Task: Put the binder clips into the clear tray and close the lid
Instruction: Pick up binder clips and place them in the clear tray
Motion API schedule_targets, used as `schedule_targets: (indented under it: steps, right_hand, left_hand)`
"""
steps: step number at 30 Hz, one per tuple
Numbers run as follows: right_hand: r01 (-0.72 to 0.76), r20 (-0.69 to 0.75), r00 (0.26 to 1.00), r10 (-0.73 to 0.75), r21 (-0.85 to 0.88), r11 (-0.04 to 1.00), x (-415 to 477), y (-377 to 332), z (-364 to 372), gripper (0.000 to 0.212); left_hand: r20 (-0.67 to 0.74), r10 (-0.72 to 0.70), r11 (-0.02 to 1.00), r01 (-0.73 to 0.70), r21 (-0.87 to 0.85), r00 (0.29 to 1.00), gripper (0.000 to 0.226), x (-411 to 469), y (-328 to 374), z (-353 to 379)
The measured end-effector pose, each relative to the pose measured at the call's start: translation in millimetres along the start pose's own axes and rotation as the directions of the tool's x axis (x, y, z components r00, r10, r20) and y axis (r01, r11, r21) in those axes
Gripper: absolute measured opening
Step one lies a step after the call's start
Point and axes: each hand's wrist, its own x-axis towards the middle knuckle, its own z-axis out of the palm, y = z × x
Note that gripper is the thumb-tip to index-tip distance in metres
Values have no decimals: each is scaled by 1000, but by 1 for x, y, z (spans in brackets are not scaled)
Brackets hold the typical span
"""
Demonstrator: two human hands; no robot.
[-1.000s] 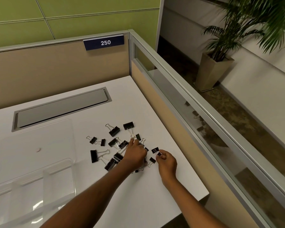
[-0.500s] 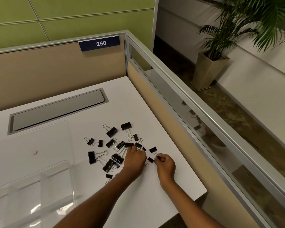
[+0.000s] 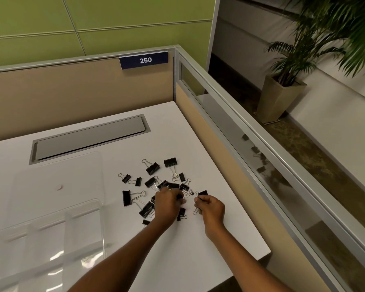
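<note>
Early stage, by the look of it. No binder clips (image 3: pixel 151 182) are visible in the clear tray (image 3: pixel 94 202) yet. All of them lie scattered on the white table (image 3: pixel 198 249), right of the tray and apart from it. The lid (image 3: pixel 57 178) is open, lying flat behind the tray. Left to do is nearly everything: gather the clips, drop them in, shut the lid.

The right hand (image 3: pixel 211 209) pinches a small clip (image 3: pixel 203 193) at the pile's right edge. The left hand (image 3: pixel 167 205) has its fingers curled down onto the middle of the pile. The hand hides whether it actually grips a clip, so cannot tell.

The clips have black bodies and silver wire handles, in mixed sizes, some overlapping in the centre. The tray is transparent with dividers and glare, at the bottom-left, with nothing dark inside.
</note>
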Motion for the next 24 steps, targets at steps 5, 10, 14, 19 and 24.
schedule_targets:
  steps: [5,10,14,19,24]
  right_hand:
    - [27,71,997,-25,-29,999,-5,-9,22,7]
    - [49,199,979,-34,-72,996,-20,-15,56,9]
    - [88,314,948,-57,-86,992,-39,-19,91,11]
    - [142,439,897,-53,-172,975,-73,-19,144,3]
    - [167,498,866,-32,-228,959,-112,-9,194,1]
  left_hand:
    - [-26,-286,928,270,-256,958,13,-3,-9,-29]
    - [-70,-404,850,346,-398,912,9,-13,-31,-64]
    - [-146,-462,821,360,-443,875,6,-29,-58,-95]
    - [-242,-499,816,358,-453,832,6,-60,-103,-141]
    - [-277,-552,800,407,-441,786,9,-94,-151,-186]
